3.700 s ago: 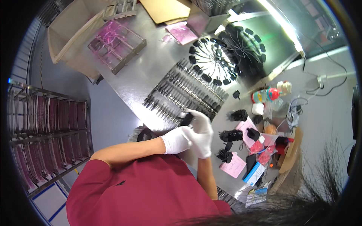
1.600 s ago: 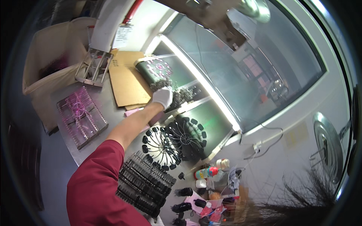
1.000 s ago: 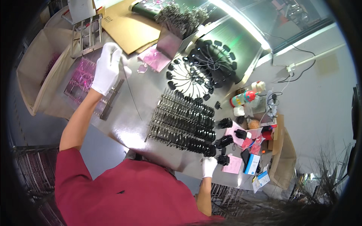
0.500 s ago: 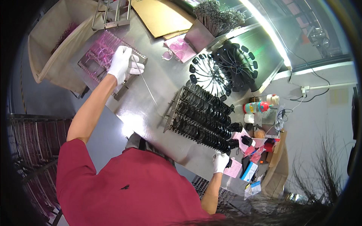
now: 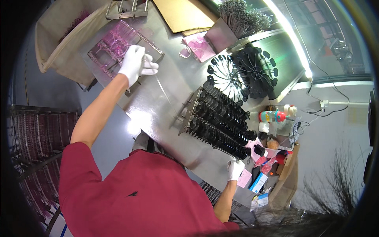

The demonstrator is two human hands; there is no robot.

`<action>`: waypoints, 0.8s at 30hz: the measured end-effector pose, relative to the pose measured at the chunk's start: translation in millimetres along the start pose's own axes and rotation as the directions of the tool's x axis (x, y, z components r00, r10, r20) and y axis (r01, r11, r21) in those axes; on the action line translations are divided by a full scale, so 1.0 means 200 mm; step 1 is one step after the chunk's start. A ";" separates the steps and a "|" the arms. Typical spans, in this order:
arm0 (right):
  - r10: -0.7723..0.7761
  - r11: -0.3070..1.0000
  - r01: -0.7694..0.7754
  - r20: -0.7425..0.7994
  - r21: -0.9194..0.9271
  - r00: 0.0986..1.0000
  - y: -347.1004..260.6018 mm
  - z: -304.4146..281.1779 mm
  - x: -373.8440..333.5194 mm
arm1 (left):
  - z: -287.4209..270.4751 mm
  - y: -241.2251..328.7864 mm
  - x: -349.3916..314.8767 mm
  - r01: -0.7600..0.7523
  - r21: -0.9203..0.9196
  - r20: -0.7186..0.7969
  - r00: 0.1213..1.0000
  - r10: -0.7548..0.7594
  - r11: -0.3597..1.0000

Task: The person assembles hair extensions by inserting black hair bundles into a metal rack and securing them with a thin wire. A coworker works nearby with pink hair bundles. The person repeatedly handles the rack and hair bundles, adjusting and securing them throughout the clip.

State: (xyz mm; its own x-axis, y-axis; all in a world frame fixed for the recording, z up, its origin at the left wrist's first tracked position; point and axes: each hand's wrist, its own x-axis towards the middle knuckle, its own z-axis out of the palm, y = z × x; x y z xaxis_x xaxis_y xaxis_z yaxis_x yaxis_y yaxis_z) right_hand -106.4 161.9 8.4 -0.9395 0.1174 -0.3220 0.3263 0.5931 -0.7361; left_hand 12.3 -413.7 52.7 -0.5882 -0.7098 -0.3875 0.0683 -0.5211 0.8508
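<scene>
The thin rod (image 5: pixel 164 89) slants from your left hand (image 5: pixel 136 64), whose grip is clamped on it, toward the rack of black parts (image 5: pixel 221 120) over the worktop (image 5: pixel 177 75). Your right hand (image 5: pixel 235 170) is at the rack's lower right end; I can't make out its grip.

a beige fabric bin (image 5: pixel 73 51) stands at the upper left, metal shelving (image 5: pixel 43 154) at the lower left; flat brown cardboard (image 5: pixel 183 15) lies at the top, a lit tube (image 5: pixel 295 38) slants at the upper right, and a red-capped bottle (image 5: pixel 270 116) stands near the wall (image 5: pixel 327 146).
</scene>
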 end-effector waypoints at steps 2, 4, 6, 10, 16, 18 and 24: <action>-0.066 0.985 0.059 -0.034 -0.162 0.997 0.08 -0.02 0.05 | -0.09 -0.05 -0.04 0.035 -0.055 -0.069 0.997 -0.038 0.998; -0.146 0.960 0.127 -0.060 -0.249 0.988 0.12 -0.02 0.05 | -0.24 -0.17 -0.13 0.050 -0.142 -0.081 0.995 -0.062 0.989; -0.106 0.988 0.097 -0.076 -0.121 0.991 0.07 0.03 0.01 | -0.18 -0.29 -0.36 0.078 -0.159 -0.177 0.978 -0.106 0.984; -0.113 0.986 0.109 -0.032 -0.124 0.993 0.03 -0.02 0.03 | -0.11 -0.38 -0.50 0.093 -0.256 -0.120 0.985 -0.127 0.962; -0.043 0.974 0.037 -0.023 -0.224 0.999 0.01 -0.07 0.07 | -0.10 -0.35 -0.48 0.111 -0.224 -0.023 0.993 -0.119 0.968; -0.045 0.973 0.037 -0.029 -0.230 0.999 0.00 -0.09 0.09 | -0.07 -0.35 -0.53 0.091 -0.252 -0.030 0.994 -0.102 0.963; -0.039 0.972 0.037 -0.005 -0.233 0.999 -0.02 -0.08 0.04 | -0.03 -0.51 -0.64 0.168 -0.157 0.159 0.977 -0.142 0.973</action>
State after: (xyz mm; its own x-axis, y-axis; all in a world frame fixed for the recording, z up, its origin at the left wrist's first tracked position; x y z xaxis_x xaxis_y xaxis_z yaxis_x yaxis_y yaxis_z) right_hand -117.7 174.1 18.5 -0.9520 0.0980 -0.2900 0.2581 0.7661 -0.5886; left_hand 85.4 -272.9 14.2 -0.7128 -0.5436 -0.4432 0.0944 -0.7005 0.7074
